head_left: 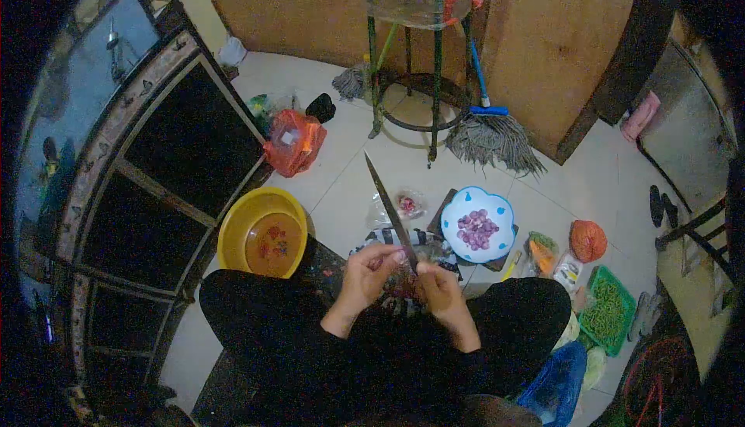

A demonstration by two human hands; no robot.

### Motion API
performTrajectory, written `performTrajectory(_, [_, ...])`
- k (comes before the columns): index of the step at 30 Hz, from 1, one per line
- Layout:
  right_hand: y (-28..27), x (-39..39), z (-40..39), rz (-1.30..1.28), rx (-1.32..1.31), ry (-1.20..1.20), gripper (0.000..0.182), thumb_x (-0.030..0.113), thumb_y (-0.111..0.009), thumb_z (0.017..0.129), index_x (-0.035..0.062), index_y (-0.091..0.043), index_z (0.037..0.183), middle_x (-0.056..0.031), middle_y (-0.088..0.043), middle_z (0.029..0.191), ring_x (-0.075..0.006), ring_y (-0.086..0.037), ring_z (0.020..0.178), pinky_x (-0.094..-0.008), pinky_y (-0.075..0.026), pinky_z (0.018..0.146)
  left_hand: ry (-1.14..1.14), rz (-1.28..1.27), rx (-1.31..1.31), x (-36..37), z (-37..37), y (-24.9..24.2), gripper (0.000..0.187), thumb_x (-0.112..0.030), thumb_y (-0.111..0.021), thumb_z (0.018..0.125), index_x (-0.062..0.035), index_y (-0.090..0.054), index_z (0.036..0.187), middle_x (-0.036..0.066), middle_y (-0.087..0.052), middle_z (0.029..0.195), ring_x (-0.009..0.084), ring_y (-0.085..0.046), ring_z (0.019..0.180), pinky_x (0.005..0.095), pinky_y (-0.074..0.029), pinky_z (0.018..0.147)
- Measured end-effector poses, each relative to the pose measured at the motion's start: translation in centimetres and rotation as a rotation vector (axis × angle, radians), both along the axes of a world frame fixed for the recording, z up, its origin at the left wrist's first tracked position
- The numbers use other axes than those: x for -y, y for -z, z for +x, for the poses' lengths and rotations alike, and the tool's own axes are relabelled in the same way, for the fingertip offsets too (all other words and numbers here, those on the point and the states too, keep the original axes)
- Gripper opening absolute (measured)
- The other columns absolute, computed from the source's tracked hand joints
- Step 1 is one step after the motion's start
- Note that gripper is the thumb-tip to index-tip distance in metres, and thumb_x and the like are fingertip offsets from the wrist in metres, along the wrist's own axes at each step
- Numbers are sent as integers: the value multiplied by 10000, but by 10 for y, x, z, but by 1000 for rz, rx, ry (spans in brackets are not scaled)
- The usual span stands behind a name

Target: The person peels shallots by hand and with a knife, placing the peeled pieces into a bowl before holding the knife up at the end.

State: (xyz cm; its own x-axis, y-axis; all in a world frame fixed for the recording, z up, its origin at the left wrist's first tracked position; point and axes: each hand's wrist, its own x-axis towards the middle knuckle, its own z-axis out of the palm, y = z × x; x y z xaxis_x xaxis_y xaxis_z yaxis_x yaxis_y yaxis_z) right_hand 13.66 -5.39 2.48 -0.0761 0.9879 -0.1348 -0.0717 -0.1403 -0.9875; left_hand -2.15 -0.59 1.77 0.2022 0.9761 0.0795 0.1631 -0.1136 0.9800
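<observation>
A long-bladed knife (388, 203) points up and away, its blade slanting to the left. My right hand (446, 297) is closed round its handle end, above my lap. Against the lower part of the blade, my left hand (365, 278) pinches a small purplish piece that looks like a shallot (400, 255); the fingers mostly cover it. Just right of the blade stands a white and blue scalloped bowl (456, 203) with several peeled shallots (477, 229) in it. Below my hands, scraps and a striped cloth or bag (384, 236) are partly hidden.
To the left stands a yellow basin (226, 233) with liquid and reddish bits. A red plastic bag (293, 144) lies beyond it. A clear bag (407, 203) is ahead. Green vegetables fill a green basket (596, 273) at right. A stool (436, 78) and mop (497, 144) stand behind.
</observation>
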Motion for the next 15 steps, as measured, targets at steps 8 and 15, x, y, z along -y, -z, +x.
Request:
performTrajectory(8, [21, -2, -4, -16, -48, 70, 367, 352, -446, 930, 27, -579, 824, 53, -430, 616, -47, -360, 552, -231, -272, 462, 14, -32, -39, 2, 1, 3, 172, -127, -606, 841, -3, -643, 954, 39, -625, 849, 85, -551, 772, 214, -437, 703])
performTrajectory(15, [1, 0, 8, -131, -116, -24, 366, 378, -456, 922, 59, -551, 769, 43, -450, 600, -49, -377, 519, -229, -272, 444, 60, -139, 162, -1, 1, 7, 175, -107, -593, 849, 5, -631, 977, 40, -626, 876, 99, -569, 823, 220, -447, 754])
